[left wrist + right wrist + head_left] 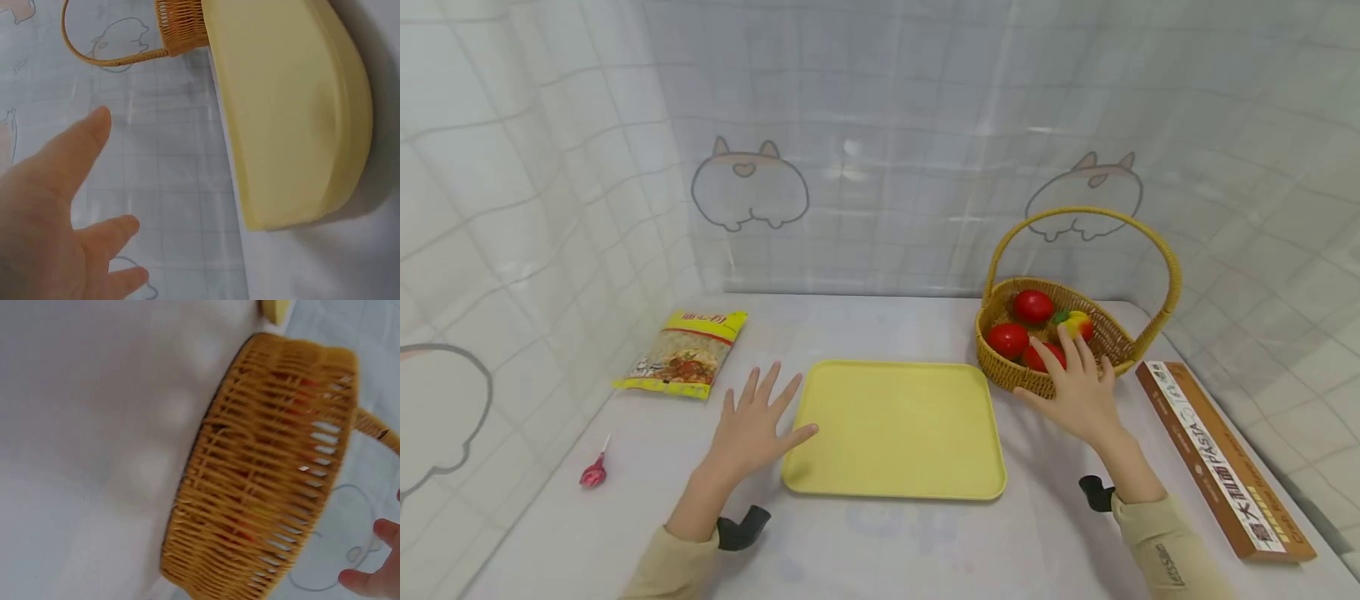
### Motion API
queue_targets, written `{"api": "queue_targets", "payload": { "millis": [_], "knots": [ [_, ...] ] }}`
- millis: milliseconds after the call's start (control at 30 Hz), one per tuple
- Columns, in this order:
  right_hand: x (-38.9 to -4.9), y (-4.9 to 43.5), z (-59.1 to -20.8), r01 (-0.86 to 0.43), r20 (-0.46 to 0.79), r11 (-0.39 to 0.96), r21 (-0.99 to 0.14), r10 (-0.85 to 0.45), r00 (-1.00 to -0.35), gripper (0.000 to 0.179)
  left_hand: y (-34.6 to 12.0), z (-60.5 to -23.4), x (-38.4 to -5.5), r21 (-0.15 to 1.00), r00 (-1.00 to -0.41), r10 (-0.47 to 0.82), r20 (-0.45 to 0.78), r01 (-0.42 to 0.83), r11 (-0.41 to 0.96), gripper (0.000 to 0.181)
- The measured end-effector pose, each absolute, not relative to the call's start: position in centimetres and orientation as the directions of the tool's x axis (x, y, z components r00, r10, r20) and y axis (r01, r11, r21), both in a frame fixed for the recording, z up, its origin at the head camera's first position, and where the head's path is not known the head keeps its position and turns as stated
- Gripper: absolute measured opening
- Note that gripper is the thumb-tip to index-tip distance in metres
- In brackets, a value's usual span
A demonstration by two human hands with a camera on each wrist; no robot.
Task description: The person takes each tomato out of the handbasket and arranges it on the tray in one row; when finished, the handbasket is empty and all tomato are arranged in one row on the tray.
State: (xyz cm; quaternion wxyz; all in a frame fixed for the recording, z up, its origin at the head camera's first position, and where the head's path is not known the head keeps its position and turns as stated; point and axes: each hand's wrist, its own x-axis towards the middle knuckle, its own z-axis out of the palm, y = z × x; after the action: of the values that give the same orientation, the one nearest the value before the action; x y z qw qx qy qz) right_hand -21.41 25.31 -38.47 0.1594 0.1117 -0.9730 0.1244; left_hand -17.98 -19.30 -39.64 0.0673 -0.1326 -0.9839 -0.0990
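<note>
My left hand hovers with fingers spread at the left edge of a yellow tray, holding nothing. In the left wrist view its thumb and some fingers show straight beside the tray. My right hand is spread over the front rim of a wicker basket, fingers overlapping its contents in the head view. Inside lie red tomato-like fruits and a yellow-red fruit with a green leaf. From the right wrist, the basket's woven side fills the middle, with fingertips at the lower right.
A yellow-and-clear food packet lies at the back left, with a pink lollipop nearer the front. A long brown pasta box lies along the right side. The basket's tall handle arches over it. Sheeted walls enclose the white table.
</note>
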Motion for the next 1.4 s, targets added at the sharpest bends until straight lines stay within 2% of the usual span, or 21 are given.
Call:
{"api": "queue_targets", "payload": {
  "millis": [400,567,767,967,1167,1400],
  "knots": [
    [-25.5,26.8,-38.5,-0.173,0.220,0.915,-0.364,-0.096,-0.971,0.080,-18.7,-40.7,-18.1,0.413,-0.986,0.150,-0.077,0.105,0.905,0.082],
    [-26.6,27.1,-38.2,-0.149,0.136,0.887,-0.438,-0.099,-0.986,0.080,-19.2,-41.4,-18.3,0.547,-0.978,0.176,-0.115,0.086,0.833,0.079],
    [-28.0,27.6,-38.0,-0.119,0.037,0.866,-0.485,-0.116,-0.993,0.077,-19.4,-42.5,-18.5,0.711,-0.970,0.134,-0.201,-0.050,0.702,0.075],
    [-29.0,28.2,-38.0,-0.133,-0.018,0.854,-0.503,-0.164,-0.986,0.077,-19.8,-43.6,-18.9,0.805,-0.969,0.103,-0.223,-0.124,0.580,0.069],
    [-29.3,28.5,-38.5,-0.139,-0.063,0.849,-0.511,-0.197,-0.978,0.075,-20.7,-44.4,-19.1,0.898,-0.960,0.132,-0.247,-0.175,0.404,0.064],
    [-29.7,28.4,-38.6,-0.157,-0.086,0.851,-0.500,-0.229,-0.970,0.069,-21.2,-44.7,-19.3,0.917,-0.957,0.162,-0.240,-0.169,0.361,0.072]
  ]
}}
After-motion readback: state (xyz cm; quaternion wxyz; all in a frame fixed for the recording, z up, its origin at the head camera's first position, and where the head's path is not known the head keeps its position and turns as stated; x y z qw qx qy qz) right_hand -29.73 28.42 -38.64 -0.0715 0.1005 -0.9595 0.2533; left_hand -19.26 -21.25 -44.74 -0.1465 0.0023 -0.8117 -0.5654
